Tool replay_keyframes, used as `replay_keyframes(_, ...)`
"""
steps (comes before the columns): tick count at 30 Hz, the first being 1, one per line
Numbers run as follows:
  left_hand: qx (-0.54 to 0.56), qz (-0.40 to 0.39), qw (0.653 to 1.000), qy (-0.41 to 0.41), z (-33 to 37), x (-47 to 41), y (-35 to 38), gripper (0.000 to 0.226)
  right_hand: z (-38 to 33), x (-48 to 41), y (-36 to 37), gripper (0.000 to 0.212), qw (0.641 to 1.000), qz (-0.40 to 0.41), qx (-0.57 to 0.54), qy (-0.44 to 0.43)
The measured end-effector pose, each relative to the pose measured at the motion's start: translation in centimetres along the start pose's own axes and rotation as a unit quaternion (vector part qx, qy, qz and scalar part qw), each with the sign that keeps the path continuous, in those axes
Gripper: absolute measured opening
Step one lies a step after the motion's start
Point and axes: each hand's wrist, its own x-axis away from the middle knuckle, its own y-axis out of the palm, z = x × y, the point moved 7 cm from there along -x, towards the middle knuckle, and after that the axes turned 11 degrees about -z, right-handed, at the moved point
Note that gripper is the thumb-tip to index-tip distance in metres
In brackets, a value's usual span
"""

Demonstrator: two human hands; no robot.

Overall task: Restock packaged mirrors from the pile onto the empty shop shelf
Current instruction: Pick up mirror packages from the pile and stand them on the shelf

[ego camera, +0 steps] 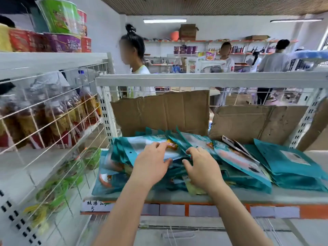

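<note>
Teal mirror packs (236,157) lie overlapping in a loose pile on the grey shelf (248,197), spread from 9 o'clock to 3 o'clock, some label-side up.

The grey shelf (248,197) bears a sprawling pile of teal mirror packets (292,167), cardboard sheets (159,112) propped behind.
</note>
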Motion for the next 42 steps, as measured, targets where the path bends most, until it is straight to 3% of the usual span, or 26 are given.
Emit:
replay_keyframes(5,-0.070,-0.110,0.990,-0.058,-1.1,-4.2,2.7,0.091,1.4,-3.8,-1.4,0.026,0.997,0.076,-0.020,-0.009)
replay_keyframes(8,-0.157,-0.146,0.973,-0.084,-1.4,-4.9,3.9,0.082,1.5,-5.5,-1.3,0.027,0.997,0.070,-0.019,-0.025)
replay_keyframes(13,-0.219,-0.040,0.971,-0.088,-1.7,-5.2,0.1,0.041,0.9,-8.4,-0.8,0.028,0.998,0.036,-0.001,-0.048)
replay_keyframes(15,-0.214,0.085,0.971,-0.059,-1.7,-4.6,-2.7,0.041,0.4,-9.2,-0.4,0.029,0.999,0.016,-0.003,-0.051)
replay_keyframes(18,-0.134,0.218,0.966,-0.046,-3.8,-3.5,-5.9,0.038,-0.7,-10.2,0.2,0.029,0.998,-0.004,-0.017,-0.055)
replay_keyframes(20,-0.093,0.252,0.963,-0.021,-5.8,-3.2,-6.9,0.042,-1.6,-10.8,0.5,0.028,0.997,-0.010,-0.034,-0.063)
replay_keyframes(25,0.164,0.286,0.944,-0.009,-11.8,-3.3,-5.8,0.050,-3.3,-12.3,1.7,0.030,0.996,-0.054,-0.023,-0.065)
replay_keyframes(30,0.349,0.199,0.905,-0.139,-15.3,-4.3,-2.2,0.062,-4.8,-12.8,3.6,0.041,0.991,-0.110,-0.037,-0.063)
replay_keyframes(33,0.567,0.188,0.796,-0.097,-15.7,-5.1,-0.8,0.041,-4.9,-13.0,4.4,0.041,0.992,-0.114,-0.015,-0.053)
replay_keyframes(34,0.580,0.178,0.788,-0.107,-15.6,-5.2,-0.8,0.034,-4.8,-13.0,4.6,0.041,0.992,-0.114,-0.012,-0.052)
replay_keyframes(36,0.526,0.130,0.828,-0.145,-15.2,-5.9,-0.9,0.034,-4.8,-13.0,4.6,0.040,0.992,-0.116,-0.009,-0.056)
replay_keyframes(38,0.488,0.112,0.844,-0.190,-15.6,-6.3,-0.4,0.060,-4.5,-12.9,3.8,0.037,0.992,-0.103,-0.015,-0.064)
replay_keyframes(42,0.588,0.106,0.780,-0.185,-15.8,-6.2,-0.7,0.067,-2.4,-13.0,-0.3,0.021,0.998,0.005,-0.037,-0.046)
